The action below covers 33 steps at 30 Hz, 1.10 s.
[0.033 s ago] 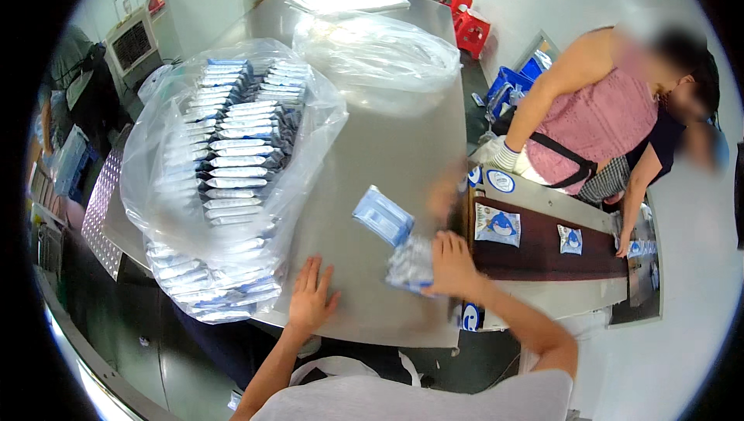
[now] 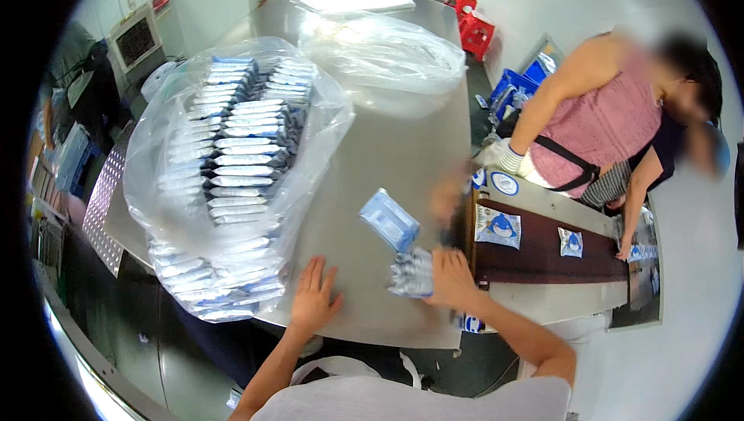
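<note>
My left hand (image 2: 315, 297) lies on the metal table (image 2: 372, 142) near its front edge, fingers spread, holding nothing. To its right, my right hand (image 2: 452, 278) is closed on the right end of a small row of blue-and-white packets (image 2: 411, 272) standing side by side on the table. Just beyond them a single packet (image 2: 389, 220) lies flat. Left of my hands, a large clear plastic bag (image 2: 329, 123) stands open, with many similar packets (image 2: 240, 161) stacked in rows inside.
A dark conveyor belt (image 2: 535, 263) adjoins the table's right side, carrying two packets (image 2: 497, 227). Beside it stands a co-worker (image 2: 597, 127) in pink, with another person behind. A blurred hand (image 2: 447, 200) is at the belt's end. A second plastic bag (image 2: 384, 53) lies at the back.
The whole view has shifted slightly. My right hand and the packets at it sit a touch lower in the picture; the row shows less blur.
</note>
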Tool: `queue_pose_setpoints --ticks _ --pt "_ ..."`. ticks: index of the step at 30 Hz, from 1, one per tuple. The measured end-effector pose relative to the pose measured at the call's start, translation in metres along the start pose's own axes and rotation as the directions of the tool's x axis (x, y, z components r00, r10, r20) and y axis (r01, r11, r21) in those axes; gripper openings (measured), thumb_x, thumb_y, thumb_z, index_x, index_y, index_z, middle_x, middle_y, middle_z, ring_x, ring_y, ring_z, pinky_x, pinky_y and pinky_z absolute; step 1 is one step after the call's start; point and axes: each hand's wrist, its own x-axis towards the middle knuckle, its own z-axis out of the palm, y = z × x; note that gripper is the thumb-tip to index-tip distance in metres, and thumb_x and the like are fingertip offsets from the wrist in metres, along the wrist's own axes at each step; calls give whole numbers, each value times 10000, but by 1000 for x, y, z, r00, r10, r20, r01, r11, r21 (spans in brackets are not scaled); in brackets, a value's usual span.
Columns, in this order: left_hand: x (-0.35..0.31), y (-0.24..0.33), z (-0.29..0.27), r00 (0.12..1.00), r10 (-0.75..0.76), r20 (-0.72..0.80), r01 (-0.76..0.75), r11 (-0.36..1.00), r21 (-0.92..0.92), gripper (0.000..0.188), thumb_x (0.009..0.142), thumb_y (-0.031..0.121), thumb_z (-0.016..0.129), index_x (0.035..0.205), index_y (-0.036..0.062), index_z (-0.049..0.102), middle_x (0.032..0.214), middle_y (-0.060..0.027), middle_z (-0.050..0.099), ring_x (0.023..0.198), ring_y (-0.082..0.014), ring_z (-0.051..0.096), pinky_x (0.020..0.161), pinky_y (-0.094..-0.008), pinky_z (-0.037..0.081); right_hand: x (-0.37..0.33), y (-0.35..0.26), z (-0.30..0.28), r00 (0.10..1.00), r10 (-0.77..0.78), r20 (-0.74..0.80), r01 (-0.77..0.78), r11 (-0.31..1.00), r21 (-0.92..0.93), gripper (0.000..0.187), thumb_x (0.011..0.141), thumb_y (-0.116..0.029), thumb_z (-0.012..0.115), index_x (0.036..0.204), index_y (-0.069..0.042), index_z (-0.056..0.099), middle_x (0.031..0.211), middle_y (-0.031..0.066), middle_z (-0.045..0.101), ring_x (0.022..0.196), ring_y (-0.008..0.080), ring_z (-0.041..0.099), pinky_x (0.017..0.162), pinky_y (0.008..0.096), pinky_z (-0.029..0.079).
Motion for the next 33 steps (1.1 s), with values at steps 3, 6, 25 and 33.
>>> queue_pose_setpoints --ticks 3,6,25,33 --pt "-5 -2 -1 1000 7 4 -8 1000 18 581 790 268 633 1295 49 446 1400 -226 328 1311 -389 303 1051 -494 294 -6 -9 -9 969 42 245 -84 983 164 964 532 -466 806 1216 60 376 1114 244 535 1067 350 517 987 431 346" --pt "2 0 -2 1000 28 -6 -28 999 38 575 799 295 616 1286 40 449 1390 -232 338 1309 -388 305 1060 -483 287 11 -13 -73 830 114 546 -425 762 488 908 574 -404 820 1237 33 379 1136 208 551 1082 312 534 973 387 377" --pt "-6 -10 7 997 66 -43 -61 992 109 582 804 353 567 1290 64 429 1351 -179 394 1230 -307 427 806 -396 510 503 -138 -100 980 -199 -4 198 975 104 1118 716 -818 405 1387 56 216 1370 316 337 1305 417 314 1051 561 212" --pt "6 -5 1 994 6 110 -7 1000 6 577 794 329 596 1279 56 442 1367 -197 360 1273 -350 357 947 -453 410 429 -115 -110 901 -217 -375 298 939 173 755 873 -601 422 1307 16 418 1395 214 362 1291 362 347 1050 558 226"
